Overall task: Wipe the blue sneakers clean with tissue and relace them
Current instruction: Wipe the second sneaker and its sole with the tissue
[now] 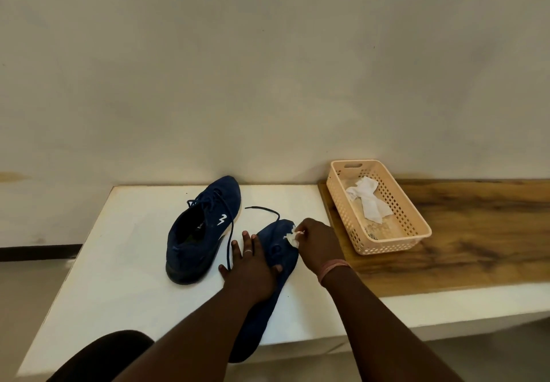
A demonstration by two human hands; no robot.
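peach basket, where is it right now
In the head view the peach basket sits right of the hands on the wooden board, holding crumpled tissue.

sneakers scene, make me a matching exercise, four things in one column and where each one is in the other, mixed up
Things:
1. laced sneaker
2. second sneaker
3. small tissue
4. used tissue

Places:
A. in the basket
B. pinched in the right hand
C. upright on the white table, left of the hands
D. under the flat left hand

Pairs: 1-C, 2-D, 3-B, 4-A
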